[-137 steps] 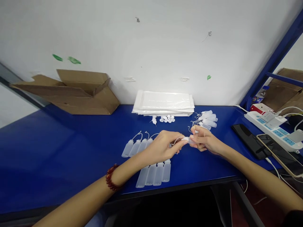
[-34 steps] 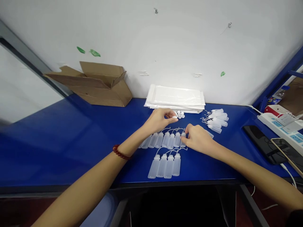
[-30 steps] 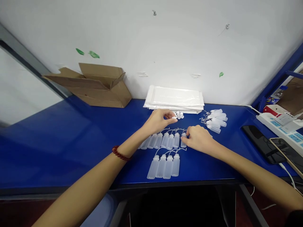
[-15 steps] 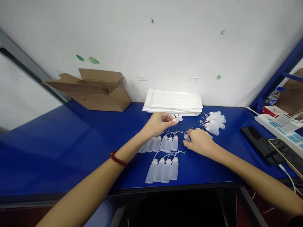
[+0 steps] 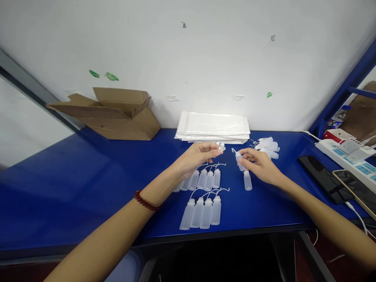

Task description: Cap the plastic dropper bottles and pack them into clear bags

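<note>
Thumb and forefinger of the left hand (image 5: 197,156) are pinching what looks like a small white cap (image 5: 219,145), just in front of the stack of clear bags (image 5: 213,126). The right hand (image 5: 260,167) is closing around a translucent squeeze bottle (image 5: 247,181), holding it tilted just above the worktop (image 5: 88,176). Its nozzle is pointing up toward the left hand and its body is hanging toward the person. Cap and bottle are near each other but apart.

With a cap this small, a light fingertip pinch is probably serving best. The soft bottle is likely sitting steadier when gripped close to its neck, nozzle aimed squarely at the cap.

A back row of bottles (image 5: 205,179) and a front row of bottles (image 5: 202,207) are lying side by side between the forearms. A loose heap of bottles (image 5: 268,144) is lying beyond the right hand.

The blue worktop is running up against a plain white wall (image 5: 205,58). An open cardboard box (image 5: 117,115) is sitting far left, and a power strip (image 5: 349,154) and a dark phone (image 5: 320,176) are lying at the right.
</note>
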The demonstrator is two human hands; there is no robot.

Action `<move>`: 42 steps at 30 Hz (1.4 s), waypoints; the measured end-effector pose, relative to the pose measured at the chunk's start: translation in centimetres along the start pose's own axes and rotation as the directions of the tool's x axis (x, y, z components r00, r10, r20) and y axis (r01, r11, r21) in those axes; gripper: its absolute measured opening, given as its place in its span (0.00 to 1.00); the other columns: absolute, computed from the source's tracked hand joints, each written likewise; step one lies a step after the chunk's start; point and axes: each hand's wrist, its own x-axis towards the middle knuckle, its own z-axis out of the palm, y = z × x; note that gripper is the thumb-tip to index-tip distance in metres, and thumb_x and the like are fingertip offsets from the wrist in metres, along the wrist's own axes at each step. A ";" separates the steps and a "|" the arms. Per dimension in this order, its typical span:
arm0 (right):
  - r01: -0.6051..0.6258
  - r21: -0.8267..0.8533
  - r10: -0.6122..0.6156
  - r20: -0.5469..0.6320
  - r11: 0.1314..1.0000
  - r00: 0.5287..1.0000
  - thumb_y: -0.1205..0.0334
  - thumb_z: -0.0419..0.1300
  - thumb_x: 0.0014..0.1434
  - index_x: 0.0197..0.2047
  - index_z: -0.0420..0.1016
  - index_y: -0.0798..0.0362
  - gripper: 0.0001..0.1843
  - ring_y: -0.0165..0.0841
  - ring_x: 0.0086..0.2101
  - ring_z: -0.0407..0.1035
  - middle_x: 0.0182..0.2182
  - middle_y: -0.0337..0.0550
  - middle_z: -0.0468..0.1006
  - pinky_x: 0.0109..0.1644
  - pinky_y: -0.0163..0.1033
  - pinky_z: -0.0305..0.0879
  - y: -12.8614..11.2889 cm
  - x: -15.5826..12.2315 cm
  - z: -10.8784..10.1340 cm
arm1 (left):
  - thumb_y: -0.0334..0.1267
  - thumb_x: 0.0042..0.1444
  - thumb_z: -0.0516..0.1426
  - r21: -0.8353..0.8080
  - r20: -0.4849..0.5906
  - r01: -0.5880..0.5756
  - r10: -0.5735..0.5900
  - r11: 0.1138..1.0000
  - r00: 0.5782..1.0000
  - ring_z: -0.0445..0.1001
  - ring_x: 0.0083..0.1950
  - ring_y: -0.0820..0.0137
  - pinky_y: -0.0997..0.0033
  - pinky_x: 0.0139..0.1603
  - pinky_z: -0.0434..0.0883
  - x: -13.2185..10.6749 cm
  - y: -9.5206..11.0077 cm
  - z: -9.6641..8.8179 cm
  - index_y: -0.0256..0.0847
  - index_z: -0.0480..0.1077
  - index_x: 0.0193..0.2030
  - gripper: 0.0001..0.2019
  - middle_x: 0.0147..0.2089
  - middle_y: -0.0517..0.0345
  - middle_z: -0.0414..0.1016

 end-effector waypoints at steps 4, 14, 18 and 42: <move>-0.062 0.241 0.043 0.084 0.969 0.996 0.57 0.53 0.63 0.52 0.67 0.55 0.16 0.27 0.24 0.68 0.35 0.44 0.79 0.24 0.32 0.61 0.3 0.3 -0.5 | 0.41 0.46 0.67 -0.090 0.100 0.022 -0.013 0.996 0.995 0.70 0.31 0.74 0.68 0.37 0.70 -0.3 0.0 0.9 0.40 0.77 0.31 0.09 0.28 0.59 0.74; -0.235 0.474 0.098 0.295 0.848 0.950 0.61 0.52 0.67 0.52 0.68 0.53 0.12 0.21 0.19 0.66 0.36 0.41 0.74 0.16 0.27 0.56 0.0 0.3 0.2 | 0.44 0.49 0.66 -0.049 0.100 -0.122 0.126 0.991 0.987 0.75 0.36 0.70 0.68 0.38 0.72 -0.7 0.0 1.4 0.38 0.78 0.38 0.13 0.36 0.54 0.79; -0.226 0.421 0.093 0.314 0.879 0.945 0.63 0.52 0.66 0.52 0.71 0.54 0.14 0.20 0.18 0.64 0.34 0.40 0.74 0.16 0.27 0.56 0.2 0.3 0.3 | 0.42 0.50 0.66 0.019 0.137 -0.150 0.146 0.988 0.980 0.75 0.35 0.71 0.69 0.38 0.72 -0.7 -0.1 1.4 0.40 0.78 0.37 0.10 0.35 0.55 0.79; 0.080 0.123 -0.082 0.009 0.989 0.997 0.55 0.53 0.65 0.39 0.72 0.55 0.12 0.26 0.21 0.62 0.24 0.36 0.71 0.26 0.33 0.58 -0.2 -0.5 1.2 | 0.40 0.52 0.65 0.074 0.152 -0.274 0.261 0.959 0.953 0.78 0.34 0.70 0.69 0.38 0.78 -1.3 -0.3 1.7 0.40 0.79 0.34 0.06 0.33 0.55 0.81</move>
